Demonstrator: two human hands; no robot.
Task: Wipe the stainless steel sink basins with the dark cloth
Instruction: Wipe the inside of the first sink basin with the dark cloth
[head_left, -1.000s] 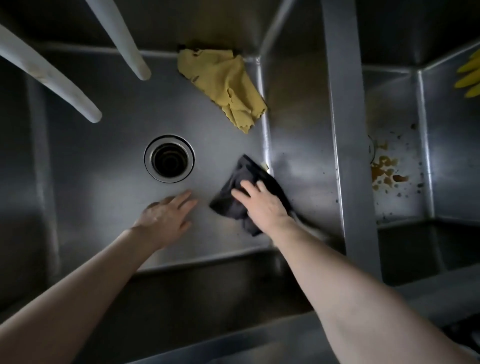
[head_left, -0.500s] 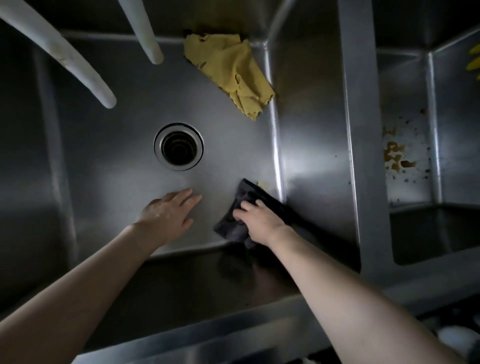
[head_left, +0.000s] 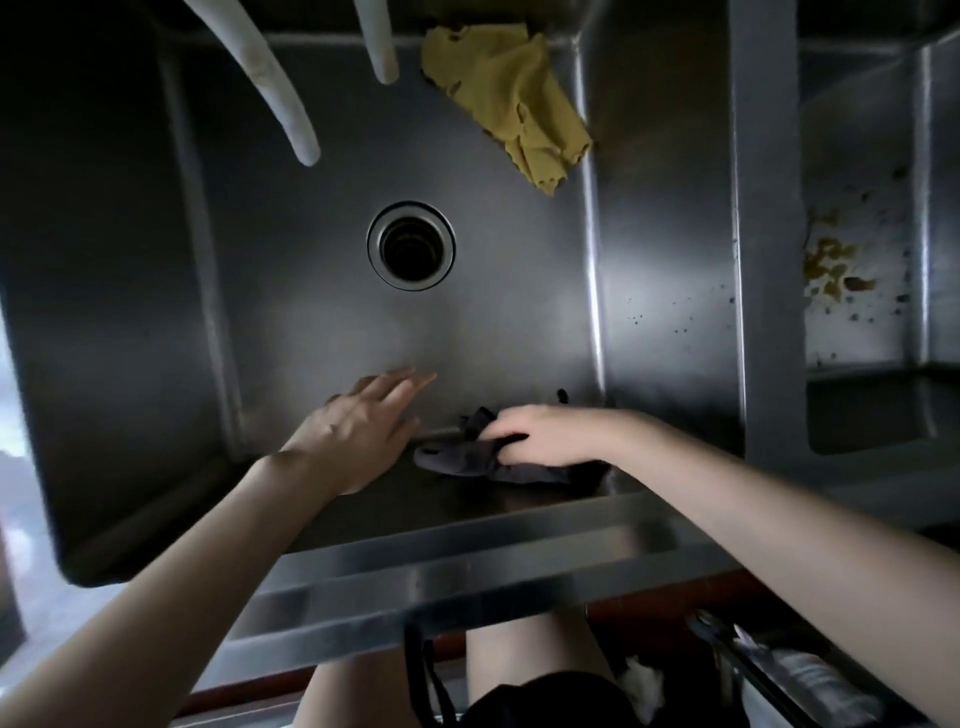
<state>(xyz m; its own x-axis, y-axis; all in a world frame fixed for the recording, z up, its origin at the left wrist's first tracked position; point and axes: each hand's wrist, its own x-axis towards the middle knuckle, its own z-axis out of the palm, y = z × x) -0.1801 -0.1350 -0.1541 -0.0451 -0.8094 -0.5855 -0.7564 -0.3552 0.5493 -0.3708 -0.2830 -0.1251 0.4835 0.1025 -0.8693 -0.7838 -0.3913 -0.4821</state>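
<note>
My right hand (head_left: 545, 434) grips the bunched dark cloth (head_left: 462, 460) against the near wall of the left sink basin (head_left: 311, 322), close to its front right corner. Fingers curl into the fabric. My left hand (head_left: 358, 426) lies flat with straight fingers on the basin floor just left of the cloth, not touching it. The round drain (head_left: 411, 245) sits in the middle of the basin floor, well beyond both hands. The right basin (head_left: 857, 218) past the steel divider (head_left: 763, 234) shows brown stains (head_left: 831, 270) on its floor.
A yellow cloth (head_left: 511, 101) lies crumpled in the far right corner of the left basin. Two pale hoses (head_left: 270, 88) hang down over the back of it. Small dark specks (head_left: 670, 317) dot the left basin's right wall. The sink's front rim (head_left: 467, 566) runs below my arms.
My right hand dragged the dark cloth toward me, from the basin floor near the right wall to the near wall, bunching it. My left hand barely moved. The view tipped back.
</note>
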